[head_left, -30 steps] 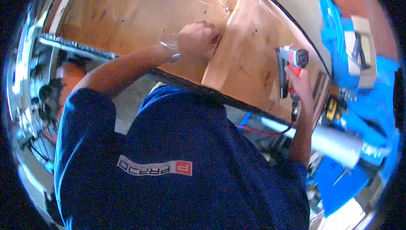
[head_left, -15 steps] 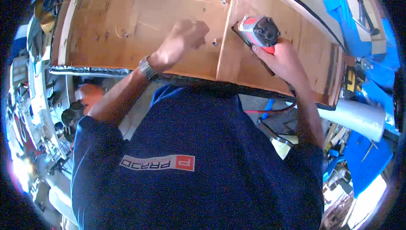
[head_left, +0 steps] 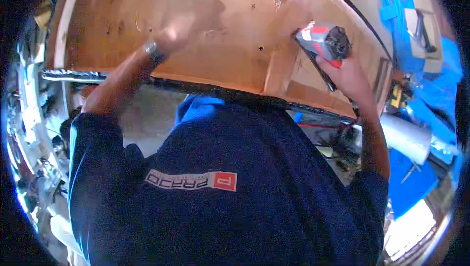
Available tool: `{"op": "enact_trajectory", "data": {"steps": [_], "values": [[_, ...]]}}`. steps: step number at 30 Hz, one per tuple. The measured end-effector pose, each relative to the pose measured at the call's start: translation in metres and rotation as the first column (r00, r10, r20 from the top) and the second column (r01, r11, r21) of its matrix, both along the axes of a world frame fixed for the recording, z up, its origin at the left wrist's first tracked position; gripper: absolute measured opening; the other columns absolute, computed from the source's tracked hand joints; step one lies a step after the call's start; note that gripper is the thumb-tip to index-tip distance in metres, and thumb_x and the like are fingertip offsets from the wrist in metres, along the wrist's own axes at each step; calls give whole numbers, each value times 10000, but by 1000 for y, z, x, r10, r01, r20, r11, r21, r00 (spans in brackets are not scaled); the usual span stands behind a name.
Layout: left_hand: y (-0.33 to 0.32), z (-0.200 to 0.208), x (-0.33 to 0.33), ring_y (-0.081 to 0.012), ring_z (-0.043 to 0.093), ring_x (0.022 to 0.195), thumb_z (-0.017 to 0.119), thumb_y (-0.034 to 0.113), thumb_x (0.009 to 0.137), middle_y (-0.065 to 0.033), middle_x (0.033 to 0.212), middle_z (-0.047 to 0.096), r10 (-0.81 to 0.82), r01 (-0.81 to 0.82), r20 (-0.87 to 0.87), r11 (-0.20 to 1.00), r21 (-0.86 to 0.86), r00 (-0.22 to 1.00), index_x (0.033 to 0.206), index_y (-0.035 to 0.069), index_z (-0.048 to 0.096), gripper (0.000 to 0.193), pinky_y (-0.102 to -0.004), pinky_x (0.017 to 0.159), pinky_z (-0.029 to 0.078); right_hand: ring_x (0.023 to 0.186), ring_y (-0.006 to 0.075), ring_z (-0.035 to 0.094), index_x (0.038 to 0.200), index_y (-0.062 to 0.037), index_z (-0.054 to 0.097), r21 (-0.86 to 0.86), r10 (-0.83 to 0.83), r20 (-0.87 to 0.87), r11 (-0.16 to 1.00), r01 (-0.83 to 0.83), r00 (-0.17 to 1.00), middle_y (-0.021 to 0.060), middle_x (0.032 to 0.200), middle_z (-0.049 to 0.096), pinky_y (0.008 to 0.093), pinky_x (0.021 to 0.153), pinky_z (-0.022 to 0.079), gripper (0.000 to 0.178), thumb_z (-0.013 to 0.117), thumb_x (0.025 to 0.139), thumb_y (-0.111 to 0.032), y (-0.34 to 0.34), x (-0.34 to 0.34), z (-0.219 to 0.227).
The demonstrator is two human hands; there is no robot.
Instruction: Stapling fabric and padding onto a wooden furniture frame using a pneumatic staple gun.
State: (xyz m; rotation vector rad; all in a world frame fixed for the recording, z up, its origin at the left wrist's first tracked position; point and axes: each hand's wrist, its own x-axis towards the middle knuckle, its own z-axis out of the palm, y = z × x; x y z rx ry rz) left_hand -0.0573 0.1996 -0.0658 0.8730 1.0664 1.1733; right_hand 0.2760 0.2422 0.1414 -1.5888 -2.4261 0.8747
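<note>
A wooden panel [head_left: 215,68], framed and dark-edged, lies before me. Several short bits of string or fibre and small dark holes mark its surface. In my right hand [head_left: 353,82] is a red, grey and black air stapler [head_left: 324,42], my fingers wrapped round its handle. It is over the panel's right part, beside a crosswise wood strip [head_left: 277,72]; whether its nose touches the wood I cannot tell. My left hand [head_left: 178,31], a metal watch [head_left: 154,52] on its wrist, is over the panel's left half. Motion smears its fingers.
A red hose [head_left: 318,125] runs below the panel's near edge on the right. A clear plastic roll [head_left: 406,138] and blue sheeting [head_left: 431,109] are at the right. Below on the left is a cluttered shelf or bench [head_left: 32,104]. A yellow and black tool [head_left: 395,95] sits by the panel's right corner.
My left hand has swung left across the panel, away from the stapler. The stapler in my right hand appears slightly farther right and lower, and the whole view has shifted a little.
</note>
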Motion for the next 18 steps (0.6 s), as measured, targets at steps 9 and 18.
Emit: {"op": "enact_trajectory", "data": {"steps": [9, 18], "values": [[13, 29, 22, -119, 465, 550, 489, 184, 903, -35, 670, 517, 123, -119, 166, 992, -32, 978, 790, 39, 553, 195, -250, 510, 388, 512, 167, 458, 793, -5, 615, -424, 321, 255, 885, -192, 912, 65, 599, 546, 319, 508, 391, 250, 550, 837, -243, 18, -114, 20], [24, 30, 31, -219, 537, 791, 563, 276, 882, -99, 914, 582, 136, 73, 493, 922, -381, 860, 978, 120, 595, 186, -445, 866, 370, 423, 153, 403, 763, -19, 614, -573, 407, 327, 803, -164, 853, 50, 530, 508, 311, 425, 337, 242, 538, 835, -238, 24, -138, 3]]}}
